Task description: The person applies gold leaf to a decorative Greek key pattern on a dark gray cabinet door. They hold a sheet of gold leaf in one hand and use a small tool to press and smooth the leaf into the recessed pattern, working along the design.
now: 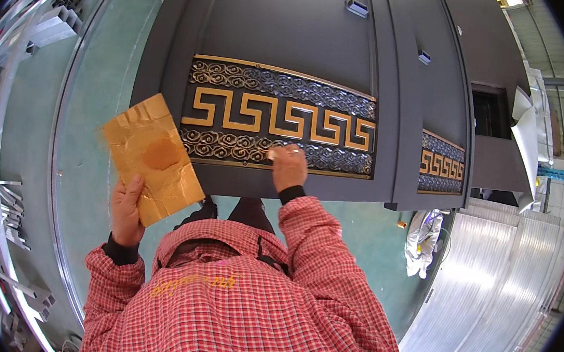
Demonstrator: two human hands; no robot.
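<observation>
- Left hand [128, 211]: fingers clamped on the near edge of a gold sheet [181, 191], thumb lying over its upper face.
- Gold sheet: extends forward from the left fingers, tilted, creased, with a matt brown patch [162, 154] ahead of the thumb.
- Right hand [291, 170]: fingers bent and drawn close together at the lower scroll band [220, 145]. A small pale spot shows at the tips; whether they grip a separate piece, cannot tell.
- Lower scroll band: runs to both sides of the right fingers. Relief left of them shows gold highlights; relief right of them is mostly dark and silvery.
- Gold key pattern [274, 117]: just beyond the right fingers.
- Upper scroll band [284, 88]: beyond the key pattern, gold-tinted toward its left end, dark silver toward its right.
- Dark grey panel [281, 25]: carries all three bands and stretches well beyond the right fingers.
- Smaller ornament [442, 164]: well to the right of the right fingers, on an adjoining dark section [435, 89].
- Green floor [358, 235]: visible below and right of the right fingers.
</observation>
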